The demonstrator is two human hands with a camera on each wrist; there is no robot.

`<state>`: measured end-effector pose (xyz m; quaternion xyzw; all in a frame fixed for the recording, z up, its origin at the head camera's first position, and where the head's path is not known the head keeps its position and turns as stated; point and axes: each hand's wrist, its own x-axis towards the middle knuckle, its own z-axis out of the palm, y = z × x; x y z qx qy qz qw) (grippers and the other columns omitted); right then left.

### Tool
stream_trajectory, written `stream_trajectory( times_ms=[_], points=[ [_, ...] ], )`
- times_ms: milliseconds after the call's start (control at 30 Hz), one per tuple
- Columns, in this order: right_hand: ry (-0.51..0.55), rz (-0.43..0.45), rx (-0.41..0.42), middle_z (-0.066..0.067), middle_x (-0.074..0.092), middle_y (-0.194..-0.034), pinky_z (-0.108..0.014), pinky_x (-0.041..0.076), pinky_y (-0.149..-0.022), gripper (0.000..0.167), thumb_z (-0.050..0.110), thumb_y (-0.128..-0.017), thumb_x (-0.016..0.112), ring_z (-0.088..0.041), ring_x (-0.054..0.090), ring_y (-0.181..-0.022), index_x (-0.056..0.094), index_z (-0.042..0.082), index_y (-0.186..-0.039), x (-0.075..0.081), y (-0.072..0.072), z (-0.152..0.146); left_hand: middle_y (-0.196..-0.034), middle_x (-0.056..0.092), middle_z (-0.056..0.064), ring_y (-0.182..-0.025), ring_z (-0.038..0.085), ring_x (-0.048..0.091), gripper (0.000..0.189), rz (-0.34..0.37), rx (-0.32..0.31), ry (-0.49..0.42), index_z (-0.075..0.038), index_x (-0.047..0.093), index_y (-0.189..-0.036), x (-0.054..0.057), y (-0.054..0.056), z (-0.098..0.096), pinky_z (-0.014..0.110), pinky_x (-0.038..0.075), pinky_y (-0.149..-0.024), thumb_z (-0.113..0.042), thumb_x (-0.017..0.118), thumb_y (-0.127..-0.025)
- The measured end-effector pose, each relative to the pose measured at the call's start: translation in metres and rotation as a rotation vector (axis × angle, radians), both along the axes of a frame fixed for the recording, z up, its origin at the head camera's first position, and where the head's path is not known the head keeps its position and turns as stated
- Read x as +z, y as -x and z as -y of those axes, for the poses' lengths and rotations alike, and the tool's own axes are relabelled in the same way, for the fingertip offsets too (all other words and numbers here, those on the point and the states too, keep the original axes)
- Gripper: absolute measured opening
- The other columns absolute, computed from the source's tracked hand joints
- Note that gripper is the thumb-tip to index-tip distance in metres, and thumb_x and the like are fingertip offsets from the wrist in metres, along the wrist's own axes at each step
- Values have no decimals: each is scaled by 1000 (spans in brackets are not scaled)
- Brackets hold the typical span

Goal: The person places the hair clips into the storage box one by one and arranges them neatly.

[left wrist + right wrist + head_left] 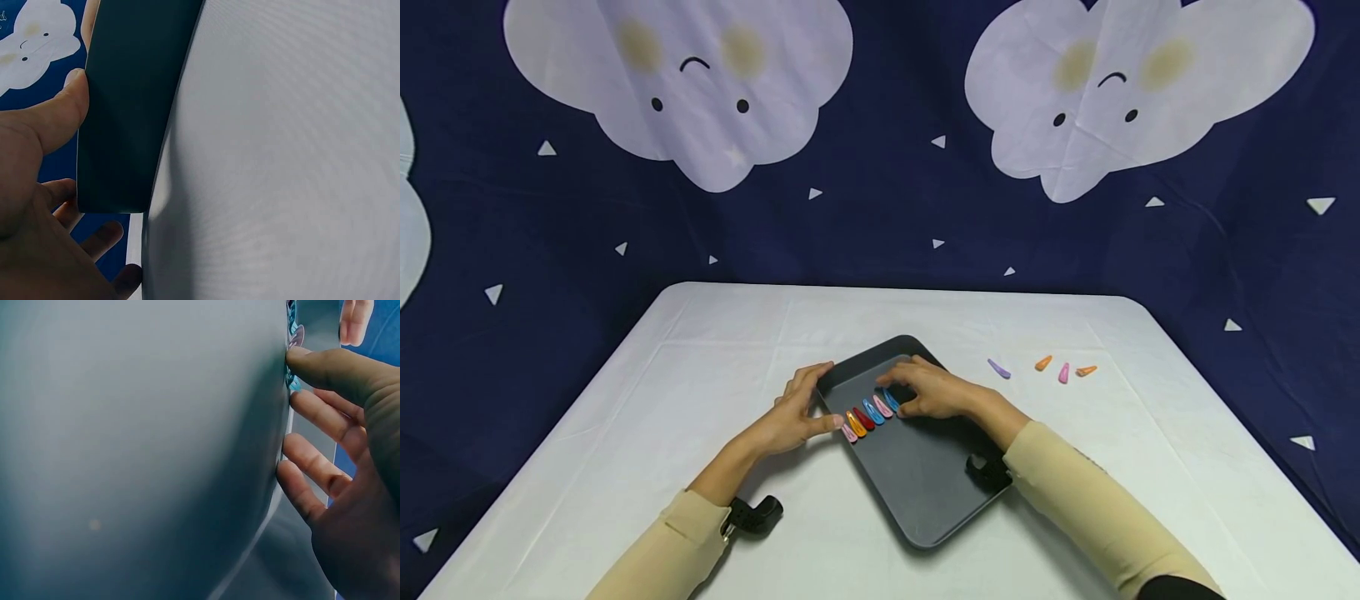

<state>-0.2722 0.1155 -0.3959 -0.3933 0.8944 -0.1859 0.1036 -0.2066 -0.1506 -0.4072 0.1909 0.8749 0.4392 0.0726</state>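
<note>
A dark grey baking tray (917, 492) lies at a slant on the white table. Across it runs a row of snap hair clips: a pink clip (848, 433) by the left wall, then an orange clip (856, 425), a dark red clip (864, 419), a blue clip (873, 412) and another pink clip (882, 406). My right hand (936, 392) pinches a second blue hair clip (891, 400) at the row's right end, its other fingers low over the tray floor. My left hand (793, 421) touches the tray's left wall, thumb at the rim, fingers spread toward the far corner.
Right of the tray lie a purple hair clip (999, 368), an orange hair clip (1043, 363), a pink hair clip (1063, 373) and another orange one. A navy cloth (880, 233) with clouds hangs behind the table. Black wrist cameras (758, 515) are worn on both arms.
</note>
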Motion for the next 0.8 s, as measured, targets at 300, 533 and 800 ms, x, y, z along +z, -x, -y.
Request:
stream_trajectory(
  times_ms=[300,533,800],
  points=[
    [-1,1,-3,1,54,-134,-41,42,-97,54,21,-82,72,-20,44,-115,54,19,-133,-2,1,0,-153,17,13,-140,38,14,83,1,0,-5,-12,18,-150,0,0,0,68,7,-105,-26,68,-86],
    [0,1,-6,1,55,-132,-40,42,-95,55,22,-82,73,-19,45,-113,54,18,-133,0,0,0,-153,18,13,-141,38,14,83,-5,0,-2,-12,18,-150,0,0,0,69,6,-104,-26,69,-86],
    [26,0,-13,1,55,-130,-38,44,-93,54,24,-80,74,-19,46,-112,56,17,-131,1,-1,-2,-153,18,13,-141,37,15,83,-1,3,-5,-12,18,-150,1,-1,-1,68,7,-105,-25,69,-86]
  ],
)
